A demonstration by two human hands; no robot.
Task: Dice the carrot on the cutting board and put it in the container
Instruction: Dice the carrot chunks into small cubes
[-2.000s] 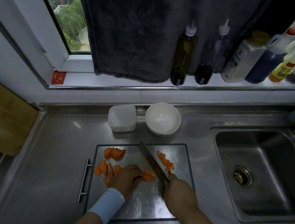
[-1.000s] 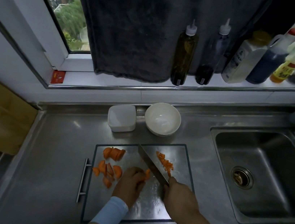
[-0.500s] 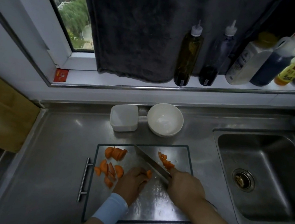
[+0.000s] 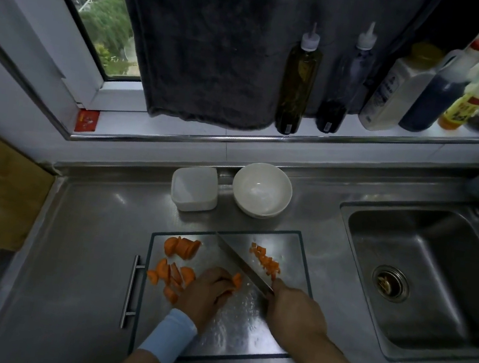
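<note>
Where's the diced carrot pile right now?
In the head view, the diced carrot pile lies on the far right part of the cutting board, just right of the knife blade.

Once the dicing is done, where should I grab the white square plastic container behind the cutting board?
Hold the white square plastic container across its near and far walls, coming from the left over the steel counter. It stands upright with flat, straight walls, and the white round bowl sits close on its right.
</note>
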